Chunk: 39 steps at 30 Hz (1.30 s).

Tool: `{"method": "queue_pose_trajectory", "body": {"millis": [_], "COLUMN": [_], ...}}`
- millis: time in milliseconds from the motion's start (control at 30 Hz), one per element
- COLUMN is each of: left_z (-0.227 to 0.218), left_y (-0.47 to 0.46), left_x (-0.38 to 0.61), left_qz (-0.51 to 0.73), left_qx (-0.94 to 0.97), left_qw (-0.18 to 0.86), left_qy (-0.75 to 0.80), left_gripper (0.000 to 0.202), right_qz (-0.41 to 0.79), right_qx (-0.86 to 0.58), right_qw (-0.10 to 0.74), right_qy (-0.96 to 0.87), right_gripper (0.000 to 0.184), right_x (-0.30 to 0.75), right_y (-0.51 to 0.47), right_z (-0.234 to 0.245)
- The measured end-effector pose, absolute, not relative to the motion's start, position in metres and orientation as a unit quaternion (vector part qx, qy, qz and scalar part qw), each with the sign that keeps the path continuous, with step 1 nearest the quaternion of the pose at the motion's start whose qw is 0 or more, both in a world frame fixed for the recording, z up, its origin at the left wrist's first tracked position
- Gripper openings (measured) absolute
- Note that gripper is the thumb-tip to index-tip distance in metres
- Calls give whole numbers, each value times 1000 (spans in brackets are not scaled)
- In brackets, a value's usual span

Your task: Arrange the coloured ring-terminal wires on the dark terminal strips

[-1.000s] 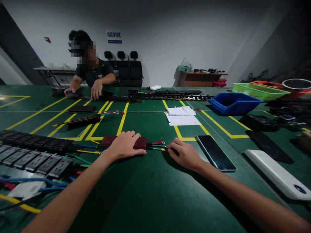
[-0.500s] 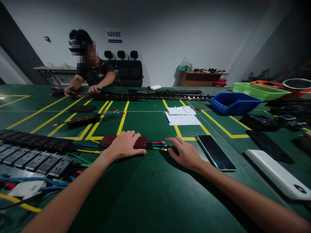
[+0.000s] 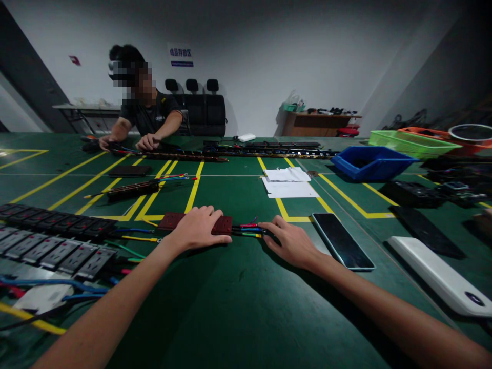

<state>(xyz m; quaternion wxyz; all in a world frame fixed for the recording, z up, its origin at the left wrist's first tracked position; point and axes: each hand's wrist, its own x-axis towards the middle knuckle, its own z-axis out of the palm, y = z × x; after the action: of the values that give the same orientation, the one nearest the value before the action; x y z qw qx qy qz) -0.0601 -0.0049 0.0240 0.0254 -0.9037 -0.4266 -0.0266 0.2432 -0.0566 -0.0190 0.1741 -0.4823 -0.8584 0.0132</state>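
My left hand (image 3: 197,229) lies flat with fingers stretched over a dark red socket strip (image 3: 223,225) on the green table (image 3: 230,297), holding it down. Red, blue and yellow-green wires (image 3: 248,229) with ring terminals stick out of the strip's right end. My right hand (image 3: 292,242) rests just right of them, its fingers curled at the wire ends; what they pinch is hidden.
A phone (image 3: 341,240) lies right of my right hand, a white power strip housing (image 3: 438,277) further right. Rows of black socket modules (image 3: 49,238) and loose cables lie at left. Papers (image 3: 288,183), a blue bin (image 3: 371,163), and a seated person (image 3: 144,110) handling long strips are beyond.
My right hand has shifted slightly left and closed onto the wire ends after opening briefly. My left hand stays put. The far person's hands moved along their strip.
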Motion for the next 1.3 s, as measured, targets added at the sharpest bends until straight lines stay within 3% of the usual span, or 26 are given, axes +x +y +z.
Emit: {"method": "queue_pose_trajectory", "body": {"millis": [167, 367, 800, 967, 1167, 1300], "left_z": [24, 24, 27, 26, 26, 27], "left_y": [-5, -5, -6, -6, -5, -6], "left_x": [-60, -60, -58, -59, -59, -59], "left_qz": [-20, -16, -11, -16, -13, -9], "left_qx": [-904, -904, -905, -904, -904, -904], "left_qw": [29, 33, 32, 34, 31, 31], "left_qy": [-426, -426, -425, -425, -426, -427], "left_gripper": [90, 88, 91, 91, 92, 92], "right_qz": [23, 19, 33, 26, 31, 21], "right_qx": [-494, -481, -508, -485, -496, -477], "right_qw": [193, 178, 184, 159, 171, 164], "right_qy": [-847, -858, -841, -860, -851, -863], "right_gripper": [50, 37, 53, 36, 45, 35], "right_x": [243, 244, 242, 243, 242, 244], "right_y": [-57, -56, -58, -57, -58, -56], "right_z": [-19, -20, -18, -17, -15, -18]}}
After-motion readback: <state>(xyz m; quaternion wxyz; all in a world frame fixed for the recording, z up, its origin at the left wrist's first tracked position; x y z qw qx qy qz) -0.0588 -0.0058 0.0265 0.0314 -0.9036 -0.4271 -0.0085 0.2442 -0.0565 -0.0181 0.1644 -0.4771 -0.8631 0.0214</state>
